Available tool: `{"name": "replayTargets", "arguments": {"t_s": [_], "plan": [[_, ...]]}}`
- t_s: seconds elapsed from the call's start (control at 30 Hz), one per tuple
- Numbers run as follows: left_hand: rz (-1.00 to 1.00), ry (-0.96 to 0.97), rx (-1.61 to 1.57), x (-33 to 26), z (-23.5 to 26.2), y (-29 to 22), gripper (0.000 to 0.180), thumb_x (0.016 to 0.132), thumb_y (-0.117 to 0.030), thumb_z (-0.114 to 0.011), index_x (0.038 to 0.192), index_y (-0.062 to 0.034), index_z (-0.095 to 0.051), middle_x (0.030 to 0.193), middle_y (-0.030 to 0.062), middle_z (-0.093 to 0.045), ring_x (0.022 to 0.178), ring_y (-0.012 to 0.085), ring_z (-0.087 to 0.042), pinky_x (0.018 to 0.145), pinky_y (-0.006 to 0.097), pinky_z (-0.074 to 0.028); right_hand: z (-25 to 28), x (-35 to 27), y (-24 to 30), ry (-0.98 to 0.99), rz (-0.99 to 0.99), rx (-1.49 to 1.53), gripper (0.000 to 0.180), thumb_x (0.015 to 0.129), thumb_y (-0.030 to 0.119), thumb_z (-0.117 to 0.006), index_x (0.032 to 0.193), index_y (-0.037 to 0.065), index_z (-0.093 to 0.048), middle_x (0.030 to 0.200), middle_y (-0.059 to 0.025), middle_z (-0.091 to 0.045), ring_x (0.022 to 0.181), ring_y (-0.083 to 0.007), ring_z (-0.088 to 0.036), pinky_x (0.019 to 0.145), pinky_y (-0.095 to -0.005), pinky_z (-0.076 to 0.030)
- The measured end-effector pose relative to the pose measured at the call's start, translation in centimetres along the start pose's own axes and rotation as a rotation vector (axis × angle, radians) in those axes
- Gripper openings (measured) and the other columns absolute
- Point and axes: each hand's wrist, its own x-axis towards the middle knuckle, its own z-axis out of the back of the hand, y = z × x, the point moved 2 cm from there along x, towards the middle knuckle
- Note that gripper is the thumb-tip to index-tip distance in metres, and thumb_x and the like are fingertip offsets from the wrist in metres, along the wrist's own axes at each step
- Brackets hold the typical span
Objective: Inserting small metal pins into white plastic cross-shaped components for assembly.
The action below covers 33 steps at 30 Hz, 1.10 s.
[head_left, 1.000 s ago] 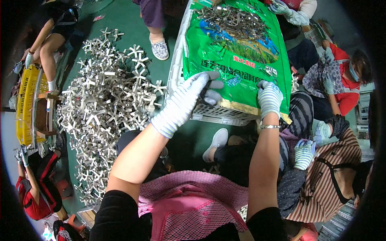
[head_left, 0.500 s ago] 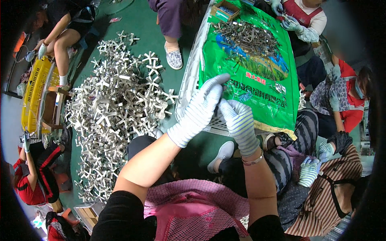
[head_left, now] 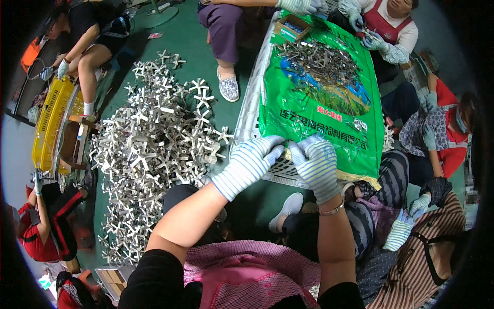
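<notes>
Since the earlier frame, the right hand [head_left: 315,164] had slid along the near edge of the green printed sack [head_left: 321,98] to meet the left hand [head_left: 250,160]. Both gloved hands were curled at that edge, fingertips close together; whether they pinched anything I could not tell. The sack covered a white crate [head_left: 280,170], with small metal parts [head_left: 319,59] heaped on it. The cross-shaped metal pieces [head_left: 149,149] lay piled left of the sack.
</notes>
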Motion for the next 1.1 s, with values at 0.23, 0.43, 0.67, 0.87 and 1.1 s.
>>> {"name": "replayTargets", "arguments": {"t_s": [0.23, 0.43, 0.67, 0.87, 1.1], "plan": [[0.149, -0.130, -0.207, 1.7, 0.7, 0.4, 0.027, 0.090, -0.023, -0.054, 0.106, -0.0041, -0.063, 0.082, 0.0134, -0.067, 0.075, 0.0237, -0.064, 0.069, 0.034, -0.050, 0.7, 1.7, -8.6, -0.160, -0.585, 0.380, 0.024, 0.085, 0.023, -0.064, 0.096, 0.002, -0.069, 0.086, -0.0135, -0.069, 0.075, -0.0186, -0.064, 0.073, -0.0300, -0.049], [0.113, -0.265, -0.187, 0.1, 2.9, 1.9, 0.028, 0.090, -0.026, -0.053, 0.107, -0.0049, -0.063, 0.086, 0.0161, -0.066, 0.078, 0.0278, -0.065, 0.072, 0.036, -0.051, -3.3, 8.0, -7.1, 0.227, -0.430, -0.502, 0.048, 0.075, 0.049, -0.060, 0.078, 0.003, -0.069, 0.082, -0.0227, -0.064, 0.081, -0.0381, -0.062, 0.075, -0.0464, -0.049], [0.051, -0.227, -0.333, 1.3, 2.3, -1.1, 0.026, 0.089, -0.023, -0.053, 0.106, -0.0052, -0.061, 0.082, 0.0166, -0.064, 0.076, 0.0302, -0.064, 0.070, 0.040, -0.050, -1.0, 5.9, -11.2, 0.321, -0.722, -0.575, 0.043, 0.069, 0.041, -0.068, 0.084, 0.001, -0.068, 0.089, -0.0251, -0.064, 0.085, -0.0393, -0.062, 0.075, -0.0467, -0.049], [0.106, -0.316, -0.283, -0.1, 3.6, 1.0, 0.024, 0.089, -0.021, -0.052, 0.104, -0.0041, -0.061, 0.074, 0.0155, -0.063, 0.069, 0.0308, -0.062, 0.065, 0.040, -0.049, -2.0, 6.5, -10.1, 0.228, -0.445, -0.592, 0.046, 0.078, 0.043, -0.060, 0.079, -0.003, -0.067, 0.085, -0.0276, -0.063, 0.082, -0.0422, -0.060, 0.075, -0.0469, -0.047], [0.068, -0.283, -0.349, 0.9, 3.9, -0.2, 0.025, 0.089, -0.022, -0.053, 0.104, -0.0033, -0.061, 0.074, 0.0156, -0.064, 0.070, 0.0292, -0.064, 0.066, 0.039, -0.050, -0.1, -0.9, -12.8, 0.331, -0.573, -0.102, 0.026, 0.075, 0.018, -0.068, 0.089, -0.003, -0.066, 0.084, -0.0197, -0.066, 0.074, -0.0256, -0.062, 0.073, -0.0370, -0.048]]}}
